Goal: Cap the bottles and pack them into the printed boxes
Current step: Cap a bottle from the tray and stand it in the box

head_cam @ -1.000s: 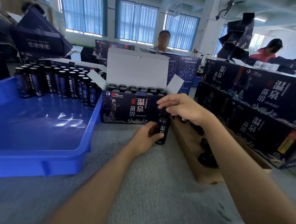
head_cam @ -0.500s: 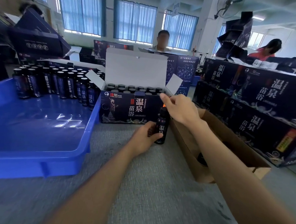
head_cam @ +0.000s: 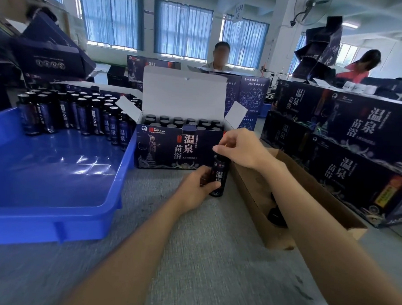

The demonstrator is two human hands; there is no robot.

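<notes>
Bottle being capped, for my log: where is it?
Head view, centre: bottle upright on the table before the open printed box, left hand gripping it, right hand at its top.

Open box, front panel: "PICC" beside a red square, top left; large white "温泉" over "苗浴", centre. 
Bottle just in front of it, label: "温泉". 
Tray bottles left of it, nearest labels: "温泉". 
Stacked boxes right of it: "温泉", "苗浴". 
Smaller print unreadable.
</notes>
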